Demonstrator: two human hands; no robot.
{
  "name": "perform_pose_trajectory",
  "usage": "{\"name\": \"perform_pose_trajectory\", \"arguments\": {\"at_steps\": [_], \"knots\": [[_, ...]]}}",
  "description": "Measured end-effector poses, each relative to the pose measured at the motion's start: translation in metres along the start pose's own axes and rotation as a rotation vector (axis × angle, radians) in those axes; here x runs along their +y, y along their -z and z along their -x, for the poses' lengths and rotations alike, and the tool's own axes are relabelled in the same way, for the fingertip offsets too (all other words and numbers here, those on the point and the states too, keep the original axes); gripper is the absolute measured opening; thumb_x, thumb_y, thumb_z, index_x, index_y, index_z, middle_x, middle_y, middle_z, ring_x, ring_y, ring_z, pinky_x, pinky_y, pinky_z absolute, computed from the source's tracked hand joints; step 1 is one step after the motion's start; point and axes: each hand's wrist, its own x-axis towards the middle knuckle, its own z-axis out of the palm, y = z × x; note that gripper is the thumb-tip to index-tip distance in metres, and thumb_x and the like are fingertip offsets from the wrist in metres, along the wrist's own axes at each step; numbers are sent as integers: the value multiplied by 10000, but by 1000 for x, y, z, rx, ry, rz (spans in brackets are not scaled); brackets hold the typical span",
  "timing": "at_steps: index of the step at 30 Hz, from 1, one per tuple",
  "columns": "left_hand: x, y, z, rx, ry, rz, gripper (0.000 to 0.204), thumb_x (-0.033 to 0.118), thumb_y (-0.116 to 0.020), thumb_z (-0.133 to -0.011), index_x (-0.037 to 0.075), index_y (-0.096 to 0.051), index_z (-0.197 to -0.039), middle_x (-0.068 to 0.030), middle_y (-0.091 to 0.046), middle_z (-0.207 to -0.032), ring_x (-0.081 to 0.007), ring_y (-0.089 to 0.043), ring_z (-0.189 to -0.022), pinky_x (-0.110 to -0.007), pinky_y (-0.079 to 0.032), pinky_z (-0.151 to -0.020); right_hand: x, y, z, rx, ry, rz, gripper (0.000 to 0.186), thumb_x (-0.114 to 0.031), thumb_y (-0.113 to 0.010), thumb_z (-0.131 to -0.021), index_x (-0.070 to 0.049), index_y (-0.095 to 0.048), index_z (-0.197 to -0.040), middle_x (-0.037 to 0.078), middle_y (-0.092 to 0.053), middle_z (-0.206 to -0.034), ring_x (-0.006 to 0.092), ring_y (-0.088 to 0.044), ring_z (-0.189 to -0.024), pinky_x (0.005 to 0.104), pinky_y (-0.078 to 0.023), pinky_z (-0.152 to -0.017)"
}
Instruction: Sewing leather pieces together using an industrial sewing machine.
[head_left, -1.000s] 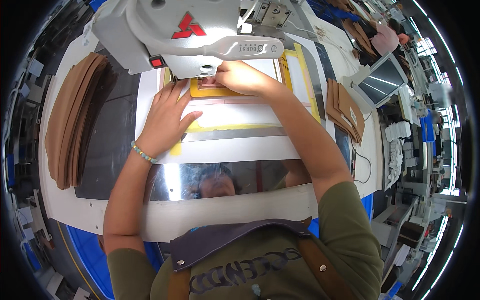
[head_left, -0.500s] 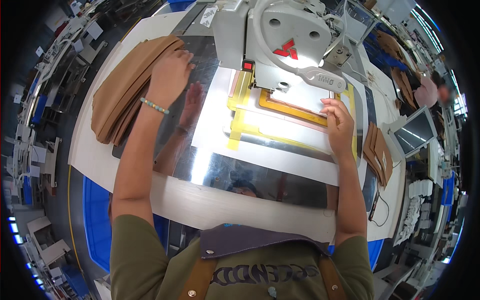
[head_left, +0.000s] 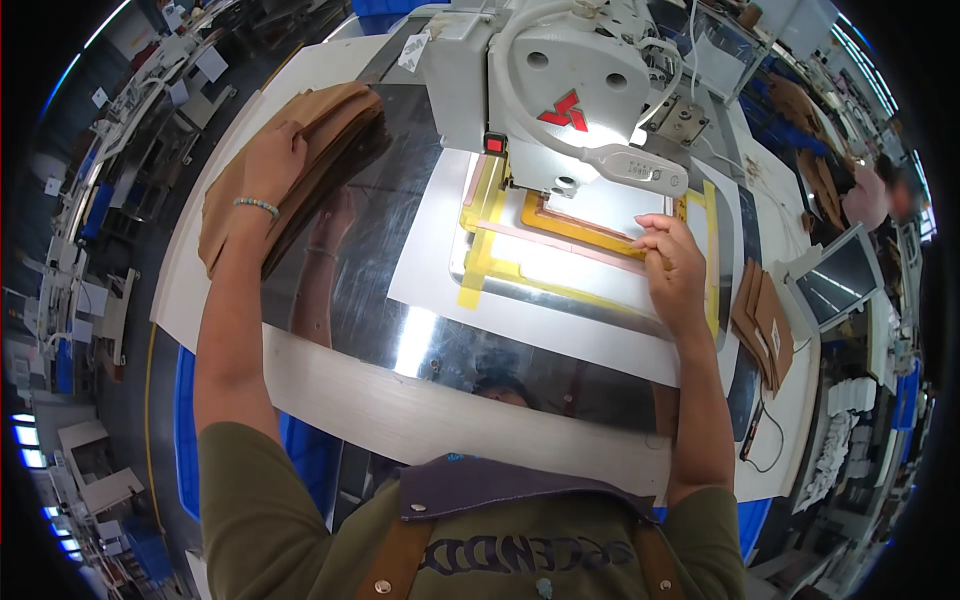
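Note:
At the left lies a stack of long, curved brown leather-like pieces [head_left: 235, 205]. My left hand [head_left: 272, 165] rests over the stack with its fingers curled in on an upper piece; the fingertips are partly hidden. My right hand [head_left: 668, 262] is at the right end of a yellow-edged frame [head_left: 575, 233], its fingers loosely bent and apart, with nothing seen in them. The frame lies beneath the head of a white sewing machine [head_left: 570, 110]. Under it is a clear plate [head_left: 560, 293] bordered with yellow tape, over white sheeting [head_left: 430, 270].
A shiny metal plate [head_left: 380, 310] covers much of the pale tabletop [head_left: 400, 415]. Several smaller brown pieces [head_left: 762, 320] lie at the right, near a tilted screen [head_left: 835, 278] and a thin corded tool [head_left: 750, 435]. A blue bin [head_left: 187, 430] stands below the table's left edge.
My left hand has moved left and nearer over the stack, and its fingers have curled in. The upper brown pieces have shifted and separated. My right hand stays near the frame's end.

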Motion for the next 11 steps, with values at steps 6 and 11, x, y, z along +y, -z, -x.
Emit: {"name": "perform_pose_trajectory", "arguments": {"at_steps": [6, 11], "knots": [[-54, 17, -44, 156, 465, 374, 313, 356, -729, -969, 79, -838, -1066, -158, -809, -923, -287, -789, -913, -377, -573, -860, 2, -2, 1, 6, 27, -14, 160, 73, -546, -886, 14, -694, -906, 136, -720, -1173, 294, -682, -1074, 379, -541, -942], [6, 57, -58, 346, 315, 466, 389, 417, -759, -969, 61, -827, -1109, -127, -825, -958, -224, -800, -906, -343, -577, -844, 0, 1, 4, -29, -9, -4, 148, 58, -568, -888, 4, -702, -917, 142, -720, -1188, 293, -683, -1088, 387, -541, -956]]}}
